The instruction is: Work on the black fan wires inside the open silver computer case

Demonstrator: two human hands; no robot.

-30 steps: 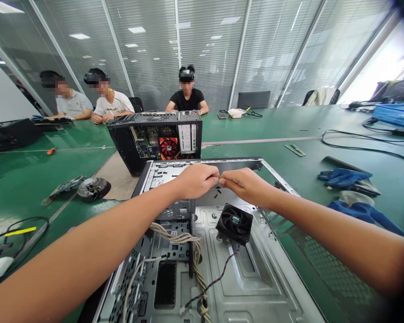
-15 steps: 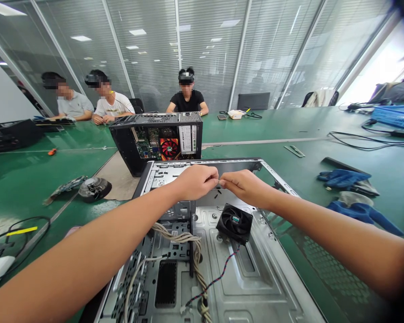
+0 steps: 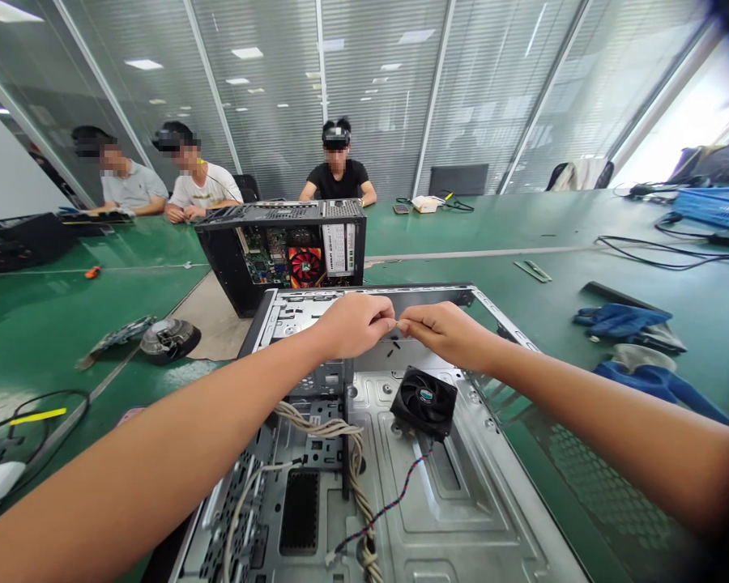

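Observation:
Over the far end of an open metal computer case [image 3: 492, 518], my left hand [image 3: 358, 325] and my right hand [image 3: 441, 330] meet almost fingertip to fingertip. Both are pinched closed. Something tiny and thin shows between the fingertips, too small to name. A black square fan [image 3: 424, 402] lies inside the case below my right hand, its twisted red and blue cable [image 3: 404, 494] trailing toward me. Beige twisted wires [image 3: 355, 453] run along the case's middle. Small dark pieces [image 3: 392, 349] lie beneath my hands.
Beyond stands another computer tower [image 3: 224, 259] with a red fan inside. A round cooler [image 3: 170, 340] sits left on the green table [image 3: 462, 275]. Blue gloves [image 3: 623, 322] lie right. Several people sit across, among them a person in a black shirt [image 3: 338, 182].
My two hands have barely moved, with a slightly wider gap between their fingertips. The fan and the case stay where they were.

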